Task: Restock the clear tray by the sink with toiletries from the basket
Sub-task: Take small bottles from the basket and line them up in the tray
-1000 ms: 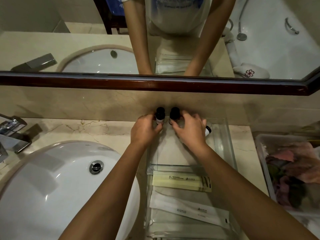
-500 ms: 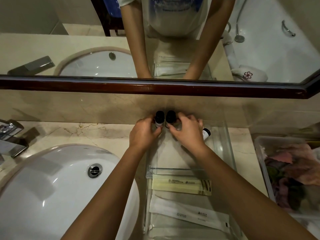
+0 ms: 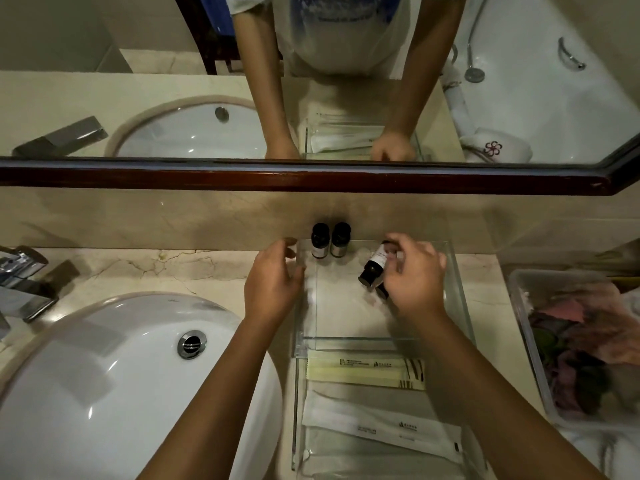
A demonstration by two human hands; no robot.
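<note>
The clear tray (image 3: 460,285) sits on the marble counter right of the sink. Two small black-capped bottles (image 3: 329,240) stand upright together in its far left corner. My right hand (image 3: 412,278) pinches a third black-capped bottle (image 3: 374,265), tilted with its cap toward me; another dark cap shows just under it. My left hand (image 3: 273,285) hovers at the tray's left wall with loosely curled fingers, holding nothing. The tray's near part holds a yellow packet (image 3: 360,368) and white wrapped packets (image 3: 377,424). The plastic basket (image 3: 530,341) stands at the right.
A white sink (image 3: 104,386) with a metal drain lies at the left, and a chrome tap (image 3: 24,282) stands at the far left. A wood-framed mirror (image 3: 311,174) runs above the marble backsplash. The basket holds crumpled pink and dark items.
Both hands have let go of the two upright bottles. My right hand moved right and picked up the lying bottle. My left hand drew back toward the tray's left wall.
</note>
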